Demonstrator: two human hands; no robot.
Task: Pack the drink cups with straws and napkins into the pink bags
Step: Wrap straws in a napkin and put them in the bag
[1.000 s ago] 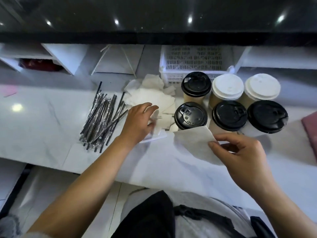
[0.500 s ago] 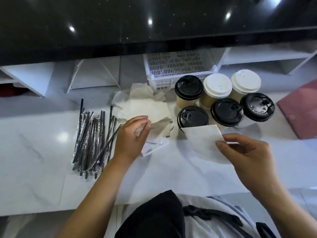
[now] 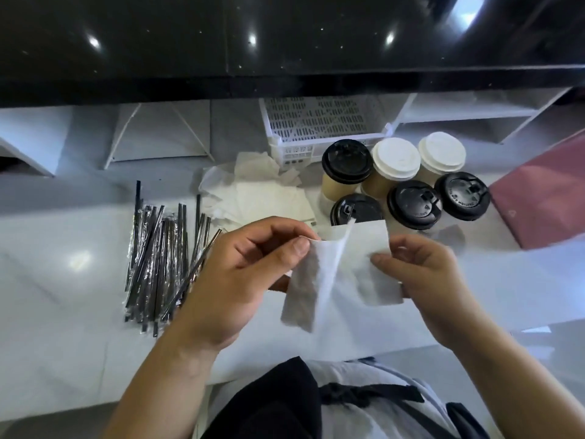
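Observation:
My left hand [image 3: 240, 280] pinches one white napkin [image 3: 304, 286] that hangs down from thumb and fingers. My right hand [image 3: 424, 280] pinches a second napkin [image 3: 364, 261] beside it; the two sheets overlap above the counter's front part. Behind them stand several lidded drink cups [image 3: 395, 172], some with black lids, two with white lids. A loose pile of napkins [image 3: 262, 198] lies left of the cups. Wrapped black straws [image 3: 161, 261] lie in a bundle at the left. A pink bag [image 3: 544, 198] lies flat at the right edge.
A white slotted plastic basket [image 3: 316, 125] stands behind the cups. White shelf dividers [image 3: 158, 134] run along the back under a black glossy counter [image 3: 285, 42]. The work surface is a white marble counter [image 3: 63, 312], its front edge near my body.
My left hand lifted a napkin off the pile and brought it right, next to the napkin in my right hand. The view tilted, showing more of the pink bag.

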